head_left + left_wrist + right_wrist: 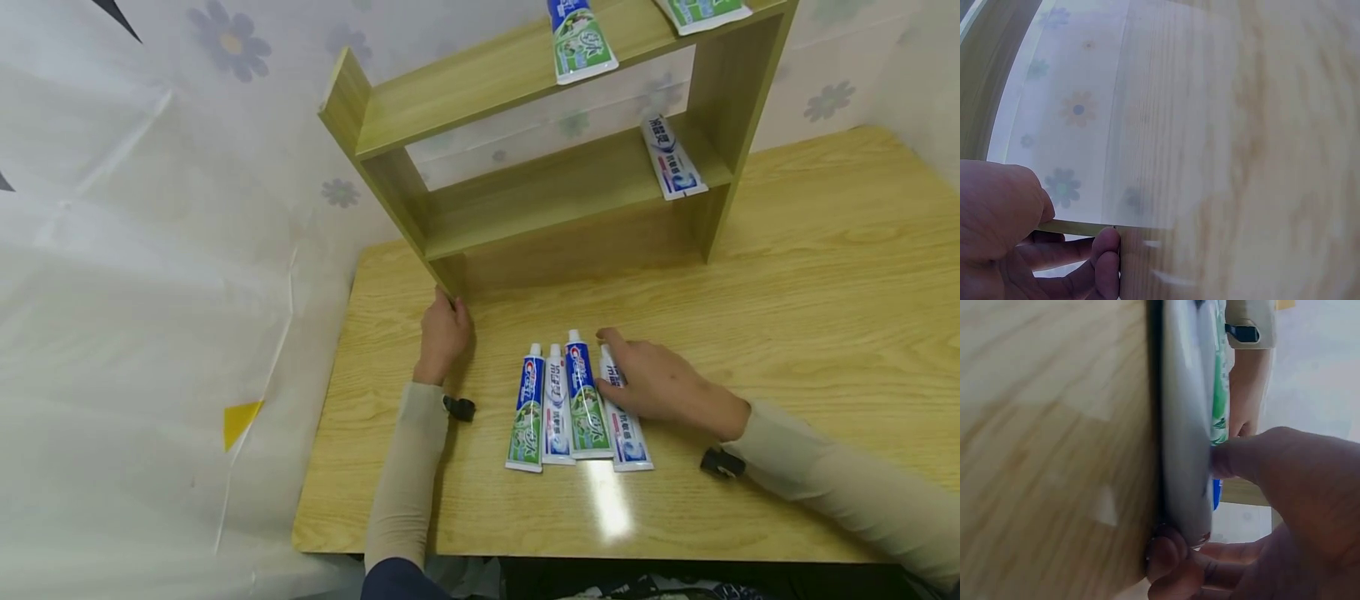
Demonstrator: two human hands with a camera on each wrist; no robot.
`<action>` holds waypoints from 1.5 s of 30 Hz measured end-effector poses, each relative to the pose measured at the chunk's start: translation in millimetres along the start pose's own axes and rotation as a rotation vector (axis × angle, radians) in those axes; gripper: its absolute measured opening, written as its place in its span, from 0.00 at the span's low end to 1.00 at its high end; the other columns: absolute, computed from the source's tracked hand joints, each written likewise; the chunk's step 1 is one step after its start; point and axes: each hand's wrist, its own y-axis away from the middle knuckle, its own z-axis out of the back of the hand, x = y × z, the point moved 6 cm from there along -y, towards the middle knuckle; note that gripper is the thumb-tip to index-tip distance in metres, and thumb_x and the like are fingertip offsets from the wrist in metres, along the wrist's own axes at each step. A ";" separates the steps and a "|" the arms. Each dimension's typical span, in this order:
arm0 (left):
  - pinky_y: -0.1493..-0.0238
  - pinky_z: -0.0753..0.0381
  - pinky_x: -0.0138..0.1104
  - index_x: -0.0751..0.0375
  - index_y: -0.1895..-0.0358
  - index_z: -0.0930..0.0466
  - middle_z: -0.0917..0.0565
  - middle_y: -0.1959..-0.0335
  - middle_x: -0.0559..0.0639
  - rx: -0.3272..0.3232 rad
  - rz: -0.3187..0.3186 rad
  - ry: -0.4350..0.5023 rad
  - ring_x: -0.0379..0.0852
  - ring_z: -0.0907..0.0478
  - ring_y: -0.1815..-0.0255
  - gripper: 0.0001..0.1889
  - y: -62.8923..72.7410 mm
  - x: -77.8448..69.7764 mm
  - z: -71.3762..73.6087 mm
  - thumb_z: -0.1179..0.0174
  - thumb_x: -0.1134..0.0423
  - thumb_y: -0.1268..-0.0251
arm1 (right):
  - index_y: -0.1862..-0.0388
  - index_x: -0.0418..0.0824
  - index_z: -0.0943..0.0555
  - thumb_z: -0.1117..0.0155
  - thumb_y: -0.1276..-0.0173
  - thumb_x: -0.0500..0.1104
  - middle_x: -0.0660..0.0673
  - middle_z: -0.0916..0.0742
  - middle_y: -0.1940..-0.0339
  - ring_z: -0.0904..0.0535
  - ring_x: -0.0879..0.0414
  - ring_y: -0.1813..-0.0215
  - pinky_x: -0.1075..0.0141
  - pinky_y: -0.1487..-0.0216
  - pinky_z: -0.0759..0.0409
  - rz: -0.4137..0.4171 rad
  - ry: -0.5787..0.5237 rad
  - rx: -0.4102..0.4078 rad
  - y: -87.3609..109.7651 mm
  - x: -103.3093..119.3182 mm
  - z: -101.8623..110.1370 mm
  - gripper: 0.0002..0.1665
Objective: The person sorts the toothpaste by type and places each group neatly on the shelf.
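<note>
A row of toothpaste tubes lies on the table, caps toward the shelf. My right hand (pixel 667 383) is over the rightmost one, a white and blue toothpaste tube (pixel 630 442), with thumb and fingers pinching its sides near the cap end. The right wrist view shows this tube (pixel 1186 425) edge-on, low along the tabletop. Beside it lie a blue-green tube (pixel 587 408), a white tube (pixel 557 412) and another blue-green tube (pixel 527 421). My left hand (pixel 444 337) grips the lower front corner of the wooden shelf (pixel 405 200); thumb and fingers (pixel 1107 272) close around the panel's edge.
On the shelf's middle board, a white tube (pixel 671 158) leans at the right end. Higher up, a blue-green tube (pixel 581 46) and a green and white tube (pixel 701 12) stick out over the top board's edge. The wooden table (pixel 825 333) ends at a white-covered wall (pixel 187 333) on the left.
</note>
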 end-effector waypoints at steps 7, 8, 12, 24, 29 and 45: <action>0.84 0.28 0.35 0.65 0.41 0.29 0.20 0.74 0.53 0.000 0.005 0.026 0.43 0.25 0.82 0.19 -2.1 6.8 -2.8 0.58 0.51 0.11 | 0.16 0.29 0.41 0.27 0.26 0.55 0.27 0.11 0.45 0.13 0.51 0.63 0.56 0.62 0.12 -0.024 0.033 0.058 6.6 2.1 -2.6 0.53; 0.84 0.28 0.35 0.65 0.41 0.28 0.20 0.74 0.53 -0.002 0.005 0.026 0.44 0.25 0.82 0.19 -2.2 6.8 -2.7 0.58 0.51 0.11 | 0.16 0.29 0.41 0.27 0.26 0.55 0.25 0.12 0.43 0.12 0.49 0.61 0.52 0.58 0.10 -0.021 0.040 0.062 7.6 2.8 -3.1 0.54; 0.85 0.28 0.35 0.65 0.42 0.28 0.20 0.75 0.53 -0.003 0.005 0.029 0.43 0.25 0.83 0.19 -2.5 7.5 -3.1 0.58 0.51 0.11 | 0.16 0.29 0.41 0.27 0.26 0.53 0.21 0.14 0.39 0.11 0.45 0.57 0.46 0.50 0.10 -0.009 0.056 0.055 9.8 4.4 -4.4 0.53; 0.83 0.27 0.38 0.69 0.36 0.29 0.19 0.74 0.56 -0.023 -0.011 0.009 0.45 0.25 0.81 0.21 0.7 4.1 -1.3 0.57 0.53 0.11 | 0.16 0.31 0.42 0.29 0.25 0.49 0.28 0.12 0.50 0.19 0.57 0.72 0.64 0.72 0.19 -0.039 -0.032 0.060 10.7 -0.5 -7.6 0.50; 0.82 0.27 0.38 0.65 0.41 0.29 0.19 0.73 0.55 -0.020 -0.010 0.013 0.46 0.25 0.81 0.18 0.6 1.4 0.2 0.58 0.53 0.11 | 0.14 0.33 0.44 0.32 0.24 0.46 0.30 0.13 0.53 0.19 0.58 0.78 0.67 0.79 0.20 -0.040 -0.099 0.047 13.0 -1.3 -2.0 0.49; 0.83 0.27 0.46 0.73 0.44 0.28 0.20 0.75 0.62 -0.029 -0.029 0.100 0.49 0.27 0.83 0.14 17.9 -44.8 30.8 0.55 0.63 0.13 | 0.10 0.38 0.51 0.35 0.19 0.46 0.30 0.15 0.50 0.17 0.55 0.74 0.66 0.79 0.18 -0.023 -0.112 -0.069 6.6 10.4 67.6 0.50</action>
